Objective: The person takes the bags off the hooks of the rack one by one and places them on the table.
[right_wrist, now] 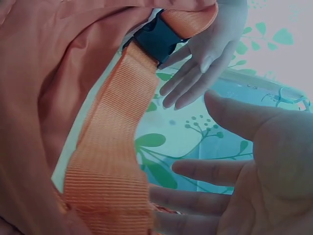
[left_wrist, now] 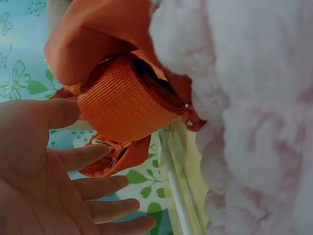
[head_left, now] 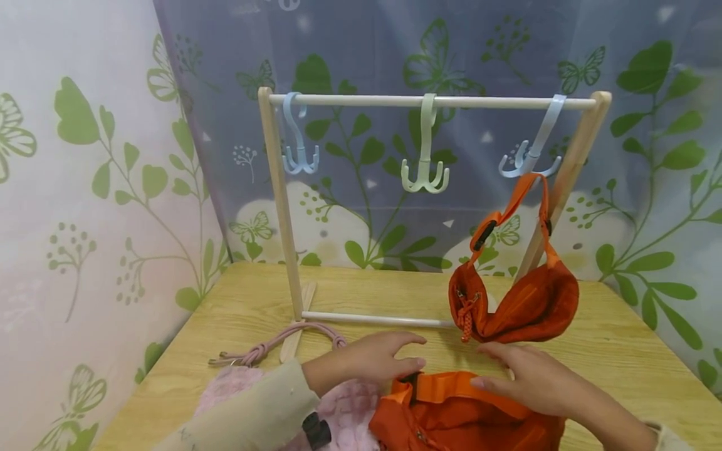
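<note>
An orange bag (head_left: 479, 423) lies at the table's near edge, its webbing strap (right_wrist: 105, 147) and black buckle (right_wrist: 157, 40) facing up. My left hand (head_left: 379, 357) is just behind the buckle end with fingers extended; in the left wrist view its spread fingers are near the strap and grip nothing. On the other side my right hand (head_left: 530, 376) reaches over the strap, thumb apart from the straight fingers. Whether its fingertips touch the strap I cannot tell. Under my left forearm sits a fluffy pink bag (head_left: 346, 407) with a knotted pink cord handle (head_left: 307, 327).
A wooden rack (head_left: 282, 207) with white bars stands behind the hands. From its top bar hang a blue hook (head_left: 300, 141), a green hook (head_left: 425, 150) and a tilted light-blue hook (head_left: 536, 147). A smaller orange bag (head_left: 533, 307) hangs from the last one.
</note>
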The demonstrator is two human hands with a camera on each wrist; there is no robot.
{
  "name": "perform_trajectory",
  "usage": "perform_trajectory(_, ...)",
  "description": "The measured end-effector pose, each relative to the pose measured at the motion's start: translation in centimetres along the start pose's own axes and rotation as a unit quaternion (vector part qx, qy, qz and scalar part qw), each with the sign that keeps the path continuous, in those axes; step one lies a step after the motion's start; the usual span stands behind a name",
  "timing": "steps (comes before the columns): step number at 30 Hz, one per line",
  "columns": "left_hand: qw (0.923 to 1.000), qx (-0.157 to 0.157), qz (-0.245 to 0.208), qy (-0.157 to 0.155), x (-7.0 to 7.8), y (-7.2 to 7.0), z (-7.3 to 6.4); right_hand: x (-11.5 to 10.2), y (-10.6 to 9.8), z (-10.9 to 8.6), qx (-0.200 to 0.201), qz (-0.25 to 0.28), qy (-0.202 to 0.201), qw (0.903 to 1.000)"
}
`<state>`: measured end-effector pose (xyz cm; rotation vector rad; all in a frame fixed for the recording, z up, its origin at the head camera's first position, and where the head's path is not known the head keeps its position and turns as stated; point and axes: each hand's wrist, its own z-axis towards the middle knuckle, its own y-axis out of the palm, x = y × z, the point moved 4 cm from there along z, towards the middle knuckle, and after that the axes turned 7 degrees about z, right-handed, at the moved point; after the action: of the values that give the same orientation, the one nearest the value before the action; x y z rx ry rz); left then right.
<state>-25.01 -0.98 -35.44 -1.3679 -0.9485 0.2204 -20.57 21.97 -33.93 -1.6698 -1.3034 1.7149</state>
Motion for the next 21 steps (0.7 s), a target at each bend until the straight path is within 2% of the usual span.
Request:
perform_trajectory(9, 0.9997, 0.010, 0.020, 0.012, 0.3, -1.5, 0.0, -1.3, -1.1, -0.6, 0.014, -0.005, -0.024, 0.9996)
perform_trajectory(21, 0.9969, 0.033, 0.068, 0.021, 2.6, -4.8, -0.3, -2.6, -3.3, -1.6, 0.041, -0.032, -0.022, 0.9984)
